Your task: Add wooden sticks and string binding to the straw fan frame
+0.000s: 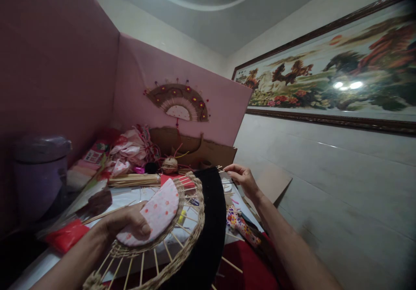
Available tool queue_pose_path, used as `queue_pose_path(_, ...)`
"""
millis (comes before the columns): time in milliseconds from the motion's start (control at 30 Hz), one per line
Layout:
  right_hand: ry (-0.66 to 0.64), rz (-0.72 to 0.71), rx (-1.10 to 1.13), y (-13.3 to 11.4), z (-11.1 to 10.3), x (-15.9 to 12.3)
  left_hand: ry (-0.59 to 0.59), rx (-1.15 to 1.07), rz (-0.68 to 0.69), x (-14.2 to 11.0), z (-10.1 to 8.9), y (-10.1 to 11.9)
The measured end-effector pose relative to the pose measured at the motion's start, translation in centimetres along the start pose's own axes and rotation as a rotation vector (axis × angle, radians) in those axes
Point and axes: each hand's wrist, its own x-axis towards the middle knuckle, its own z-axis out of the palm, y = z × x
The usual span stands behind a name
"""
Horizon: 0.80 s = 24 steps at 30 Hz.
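Observation:
My left hand grips a handmade fan by its inner half-circle of pink-white dotted cloth, thumb on top. Thin wooden sticks spread out from that half-circle, with bands of braided twine across them. Outside the twine lies a wide black band, which looks woven from yarn. At the fan's upper right corner my right hand pinches at the tips of the sticks. A thin dark strand shows just below those fingers; whether they also hold it is unclear.
A finished fan hangs on the pink panel ahead. Behind the held fan are a twine ball, a bundle of sticks and crumpled pink cloth. A lidded bin stands left, patterned scissors-like handles right.

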Motion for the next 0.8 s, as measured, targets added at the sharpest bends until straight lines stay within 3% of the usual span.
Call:
queue_pose_path(233,0.033,-0.138,-0.176,0.0,-0.1,0.0,0.040,0.026,-0.024,0.0,0.0,0.0)
queue_pose_path(467,-0.010,-0.100,-0.156,-0.7,0.9,-1.0,0.048,0.005,-0.017,0.0,0.0,0.0)
queue_pose_path(633,0.099,-0.041,0.020,-0.7,1.4,-1.4,0.030,-0.021,-0.004,0.0,0.1,0.0)
queue_pose_path(800,0.099,-0.040,-0.029,-0.3,1.5,-1.4,0.034,-0.040,0.003,-0.1,0.5,0.2)
